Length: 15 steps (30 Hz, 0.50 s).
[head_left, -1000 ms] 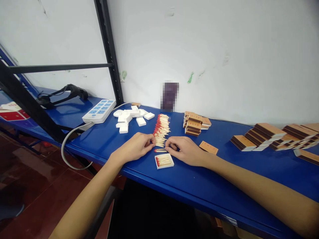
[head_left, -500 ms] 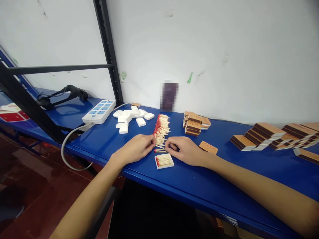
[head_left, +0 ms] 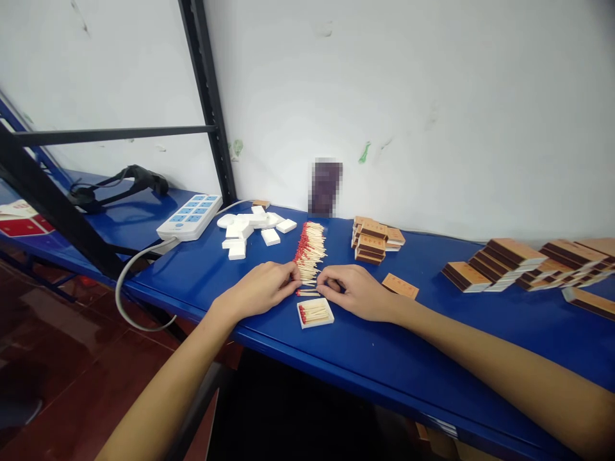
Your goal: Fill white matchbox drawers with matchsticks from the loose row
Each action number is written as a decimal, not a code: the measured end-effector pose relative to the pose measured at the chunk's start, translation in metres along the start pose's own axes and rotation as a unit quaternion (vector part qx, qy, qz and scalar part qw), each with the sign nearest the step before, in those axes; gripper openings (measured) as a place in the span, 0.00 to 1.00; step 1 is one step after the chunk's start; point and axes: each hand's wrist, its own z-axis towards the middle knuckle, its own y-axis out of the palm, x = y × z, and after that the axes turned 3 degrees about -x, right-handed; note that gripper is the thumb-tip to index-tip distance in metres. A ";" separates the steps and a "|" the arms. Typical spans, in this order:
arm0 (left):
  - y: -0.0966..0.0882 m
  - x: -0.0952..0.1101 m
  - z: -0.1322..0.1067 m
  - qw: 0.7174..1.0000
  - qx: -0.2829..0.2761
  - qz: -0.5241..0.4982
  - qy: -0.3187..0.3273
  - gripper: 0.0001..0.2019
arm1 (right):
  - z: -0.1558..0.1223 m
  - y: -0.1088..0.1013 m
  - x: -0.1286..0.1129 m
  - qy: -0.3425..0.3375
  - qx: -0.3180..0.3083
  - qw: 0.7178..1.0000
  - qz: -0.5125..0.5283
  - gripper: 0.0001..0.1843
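Observation:
A row of red-tipped matches (head_left: 308, 251) lies on the blue shelf (head_left: 206, 272). My left hand (head_left: 262, 287) rests at the near left end of the row, fingers curled and pinched on a few matches (head_left: 307, 292). My right hand (head_left: 355, 291) rests at the near right end, fingers curled toward the same small bundle. Just in front of both hands sits a white open tray (head_left: 316, 313) with several matches in it.
Empty white trays (head_left: 250, 228) lie in a loose heap behind my left hand, beside a white power strip (head_left: 189, 216) with its cable. Brown matchbox sleeves (head_left: 377, 239) are stacked behind my right hand, one flat sleeve (head_left: 400, 285) beside it, more stacks (head_left: 519, 261) at right.
Both hands stay at the near end of the match row; the view has shifted slightly. The small bundle between my fingers is pushed a little closer together.

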 end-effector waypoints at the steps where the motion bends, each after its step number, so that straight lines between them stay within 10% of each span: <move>1: 0.000 0.000 0.000 1.000 -0.003 -0.002 0.003 0.10 | 0.000 0.000 0.000 0.001 -0.001 1.000 0.007 0.08; 15: -0.002 0.003 -0.003 0.999 0.000 -0.017 0.027 0.07 | 0.000 -0.001 -0.001 0.012 0.007 0.999 0.038 0.07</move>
